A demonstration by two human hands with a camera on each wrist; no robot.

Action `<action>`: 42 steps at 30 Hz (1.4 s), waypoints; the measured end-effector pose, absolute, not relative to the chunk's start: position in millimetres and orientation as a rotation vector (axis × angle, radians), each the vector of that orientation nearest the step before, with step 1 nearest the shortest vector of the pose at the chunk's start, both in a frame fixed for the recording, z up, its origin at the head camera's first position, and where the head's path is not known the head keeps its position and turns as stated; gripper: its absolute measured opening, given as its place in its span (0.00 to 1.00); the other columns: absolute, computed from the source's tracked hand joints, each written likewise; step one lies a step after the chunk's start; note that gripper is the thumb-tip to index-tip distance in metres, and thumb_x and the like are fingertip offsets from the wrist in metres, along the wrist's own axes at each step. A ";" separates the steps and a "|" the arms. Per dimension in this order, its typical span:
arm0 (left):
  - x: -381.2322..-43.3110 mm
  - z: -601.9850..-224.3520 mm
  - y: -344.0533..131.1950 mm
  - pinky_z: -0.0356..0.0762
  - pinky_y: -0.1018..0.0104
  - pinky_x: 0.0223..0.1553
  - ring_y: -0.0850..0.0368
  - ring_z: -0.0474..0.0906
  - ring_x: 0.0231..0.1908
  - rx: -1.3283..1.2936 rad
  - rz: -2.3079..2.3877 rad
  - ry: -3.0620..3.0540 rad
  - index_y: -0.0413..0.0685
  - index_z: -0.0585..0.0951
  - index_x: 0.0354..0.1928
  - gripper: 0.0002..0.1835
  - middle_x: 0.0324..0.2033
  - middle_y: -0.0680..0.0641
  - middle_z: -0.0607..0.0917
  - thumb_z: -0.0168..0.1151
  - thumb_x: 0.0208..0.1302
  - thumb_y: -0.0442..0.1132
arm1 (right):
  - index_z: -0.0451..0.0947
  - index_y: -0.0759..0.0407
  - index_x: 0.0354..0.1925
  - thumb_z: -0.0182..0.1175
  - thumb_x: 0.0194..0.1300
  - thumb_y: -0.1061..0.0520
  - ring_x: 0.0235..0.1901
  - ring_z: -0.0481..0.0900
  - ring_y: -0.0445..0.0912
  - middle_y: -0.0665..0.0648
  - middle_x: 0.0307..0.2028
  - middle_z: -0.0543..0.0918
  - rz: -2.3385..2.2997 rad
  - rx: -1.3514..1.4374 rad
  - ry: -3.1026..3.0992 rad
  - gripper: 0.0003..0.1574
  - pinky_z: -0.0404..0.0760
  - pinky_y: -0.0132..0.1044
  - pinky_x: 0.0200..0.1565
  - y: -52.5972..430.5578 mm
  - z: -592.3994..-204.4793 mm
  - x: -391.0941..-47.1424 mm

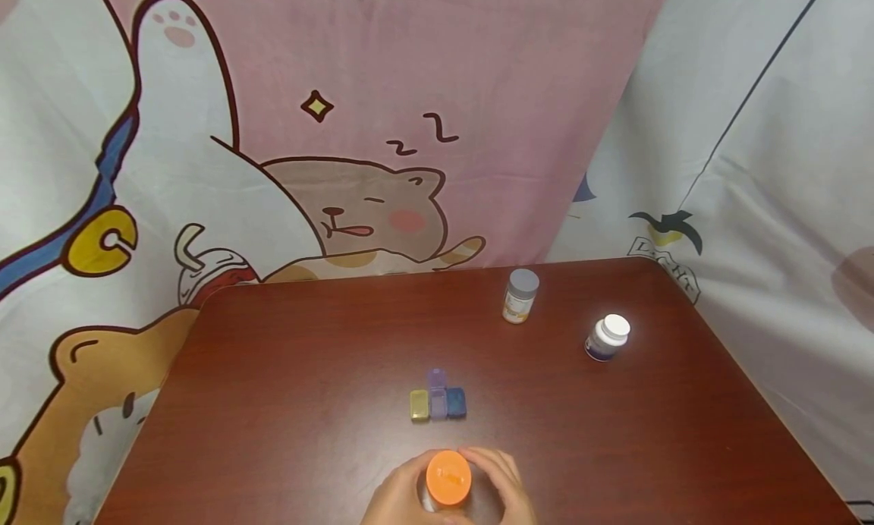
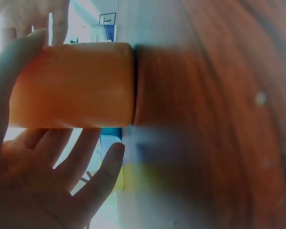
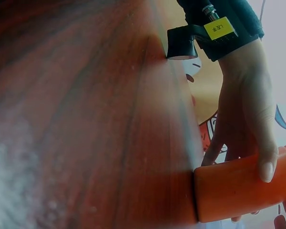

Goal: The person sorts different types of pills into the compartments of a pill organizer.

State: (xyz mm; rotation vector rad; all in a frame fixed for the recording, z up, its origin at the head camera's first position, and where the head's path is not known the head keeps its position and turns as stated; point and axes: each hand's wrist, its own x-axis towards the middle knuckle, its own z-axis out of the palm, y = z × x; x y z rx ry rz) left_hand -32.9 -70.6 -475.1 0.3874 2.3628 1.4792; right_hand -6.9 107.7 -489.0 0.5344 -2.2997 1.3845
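An orange bottle (image 3: 238,188) stands upright near the front of the table, and its orange cap (image 1: 448,477) shows from above in the head view. My left hand (image 1: 401,495) grips the bottle's body, thumb (image 2: 19,62) on the near side and fingers (image 2: 81,157) behind. From the other side my right hand (image 1: 504,487) curves round the cap, its fingertips at the cap's far rim. Just beyond the hands lies a small pill box with a yellow compartment (image 1: 419,405), a purple one (image 1: 438,405) with its lid (image 1: 437,378) flipped up, and a blue one (image 1: 456,403).
Toward the back of the brown table (image 1: 307,358) stands a bottle with a grey lid (image 1: 523,282). Right of it is a white-capped bottle (image 1: 608,337) with a dark lower label. A cloth printed with cartoon animals (image 1: 382,206) hangs behind the table.
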 end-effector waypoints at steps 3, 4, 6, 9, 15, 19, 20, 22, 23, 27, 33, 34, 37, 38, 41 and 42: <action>-32.5 -476.3 -71.0 0.78 0.46 0.48 0.62 0.77 0.45 0.405 1.470 2.385 0.57 0.78 0.54 0.39 0.47 0.53 0.85 0.74 0.34 0.61 | 0.75 0.57 0.55 0.79 0.34 0.53 0.51 0.69 0.42 0.55 0.48 0.80 1.394 0.559 -2.265 0.46 0.72 0.30 0.51 105.9 -489.7 -8.5; -32.5 -476.6 -71.2 0.78 0.46 0.48 0.61 0.77 0.46 0.408 1.468 2.387 0.57 0.77 0.54 0.40 0.48 0.53 0.85 0.74 0.34 0.61 | 0.75 0.58 0.55 0.79 0.34 0.53 0.51 0.69 0.42 0.56 0.48 0.80 1.391 0.566 -2.259 0.46 0.71 0.30 0.52 105.4 -490.0 -9.0; -32.8 -476.9 -71.6 0.78 0.45 0.49 0.61 0.77 0.46 0.418 1.457 2.397 0.55 0.77 0.55 0.40 0.48 0.52 0.85 0.75 0.34 0.59 | 0.74 0.59 0.56 0.79 0.34 0.53 0.51 0.69 0.42 0.56 0.48 0.80 1.392 0.577 -2.255 0.47 0.72 0.31 0.51 104.3 -490.2 -9.5; -34.0 -477.1 -72.5 0.77 0.42 0.51 0.58 0.77 0.48 0.429 1.433 2.411 0.52 0.77 0.56 0.40 0.49 0.50 0.85 0.77 0.34 0.52 | 0.75 0.59 0.56 0.78 0.35 0.52 0.51 0.69 0.42 0.55 0.49 0.79 1.389 0.566 -2.272 0.46 0.72 0.32 0.51 102.9 -489.7 -9.7; -34.9 -477.3 -73.1 0.74 0.38 0.52 0.54 0.77 0.50 0.423 1.403 2.431 0.51 0.77 0.56 0.39 0.51 0.49 0.84 0.77 0.33 0.42 | 0.75 0.52 0.56 0.78 0.35 0.48 0.52 0.68 0.41 0.49 0.50 0.80 1.405 0.526 -2.367 0.46 0.74 0.42 0.48 101.6 -486.2 -11.6; -34.0 -477.2 -73.0 0.75 0.38 0.51 0.55 0.77 0.49 0.405 1.418 2.424 0.53 0.77 0.56 0.38 0.50 0.50 0.84 0.76 0.35 0.45 | 0.75 0.52 0.57 0.78 0.35 0.48 0.51 0.67 0.41 0.51 0.49 0.81 1.459 0.583 -2.380 0.46 0.73 0.44 0.47 103.2 -485.0 -16.6; -33.9 -476.9 -72.9 0.75 0.38 0.51 0.56 0.77 0.49 0.399 1.419 2.423 0.54 0.77 0.56 0.38 0.49 0.51 0.85 0.76 0.35 0.46 | 0.74 0.53 0.57 0.78 0.35 0.49 0.51 0.67 0.42 0.52 0.49 0.81 1.478 0.622 -2.362 0.47 0.73 0.44 0.47 103.9 -485.3 -18.8; -34.2 -476.2 -73.1 0.76 0.38 0.50 0.56 0.77 0.47 0.407 1.412 2.433 0.53 0.77 0.55 0.37 0.48 0.51 0.85 0.76 0.36 0.49 | 0.74 0.57 0.56 0.78 0.34 0.51 0.50 0.67 0.44 0.56 0.48 0.81 1.519 0.716 -2.304 0.47 0.72 0.44 0.47 105.6 -486.8 -23.9; -34.2 -475.8 -73.1 0.76 0.39 0.49 0.57 0.78 0.47 0.408 1.408 2.438 0.53 0.78 0.55 0.37 0.48 0.50 0.85 0.76 0.36 0.51 | 0.74 0.58 0.56 0.78 0.34 0.52 0.50 0.67 0.45 0.56 0.47 0.81 1.530 0.760 -2.278 0.47 0.72 0.43 0.47 106.5 -487.8 -26.7; -34.3 -475.5 -72.9 0.78 0.42 0.47 0.58 0.78 0.45 0.422 1.395 2.459 0.51 0.78 0.55 0.38 0.47 0.50 0.86 0.75 0.37 0.55 | 0.75 0.60 0.55 0.78 0.36 0.53 0.49 0.68 0.46 0.57 0.47 0.80 1.561 0.920 -2.224 0.44 0.72 0.43 0.46 111.3 -488.0 -37.6; -33.3 -478.8 -71.8 0.80 0.46 0.46 0.58 0.78 0.46 0.465 1.386 2.513 0.51 0.77 0.55 0.39 0.48 0.48 0.86 0.74 0.38 0.57 | 0.75 0.55 0.56 0.76 0.41 0.50 0.51 0.68 0.46 0.53 0.50 0.78 1.605 1.136 -2.301 0.41 0.72 0.43 0.49 120.7 -477.9 -51.5; -33.0 -479.4 -71.5 0.80 0.46 0.46 0.58 0.78 0.46 0.460 1.383 2.518 0.51 0.77 0.55 0.39 0.48 0.49 0.86 0.74 0.38 0.59 | 0.75 0.53 0.56 0.75 0.42 0.49 0.52 0.67 0.45 0.52 0.51 0.78 1.622 1.163 -2.327 0.41 0.72 0.43 0.49 122.3 -475.7 -53.6; -33.4 -480.1 -71.1 0.81 0.48 0.45 0.59 0.78 0.45 0.455 1.380 2.518 0.50 0.77 0.56 0.41 0.48 0.48 0.86 0.72 0.38 0.61 | 0.74 0.49 0.56 0.74 0.43 0.49 0.53 0.67 0.45 0.50 0.52 0.77 1.687 1.252 -2.406 0.40 0.72 0.44 0.52 127.1 -469.9 -61.5; -33.6 -480.0 -71.0 0.81 0.49 0.44 0.60 0.78 0.44 0.442 1.380 2.509 0.50 0.77 0.56 0.41 0.47 0.48 0.86 0.72 0.38 0.62 | 0.74 0.48 0.57 0.74 0.44 0.49 0.54 0.67 0.44 0.49 0.52 0.76 1.715 1.277 -2.441 0.39 0.72 0.43 0.53 128.3 -467.9 -64.1; -34.4 -479.5 -70.9 0.82 0.51 0.42 0.61 0.78 0.42 0.428 1.375 2.494 0.48 0.77 0.56 0.41 0.46 0.47 0.86 0.73 0.39 0.61 | 0.74 0.48 0.57 0.74 0.45 0.50 0.53 0.68 0.44 0.49 0.52 0.76 1.761 1.411 -2.459 0.39 0.72 0.43 0.54 130.6 -463.4 -74.0; -34.4 -479.3 -70.8 0.82 0.52 0.41 0.61 0.79 0.41 0.420 1.373 2.491 0.47 0.77 0.55 0.40 0.45 0.48 0.86 0.73 0.39 0.60 | 0.74 0.49 0.57 0.73 0.45 0.50 0.53 0.69 0.44 0.49 0.52 0.77 1.770 1.459 -2.463 0.38 0.72 0.43 0.54 130.8 -462.0 -77.1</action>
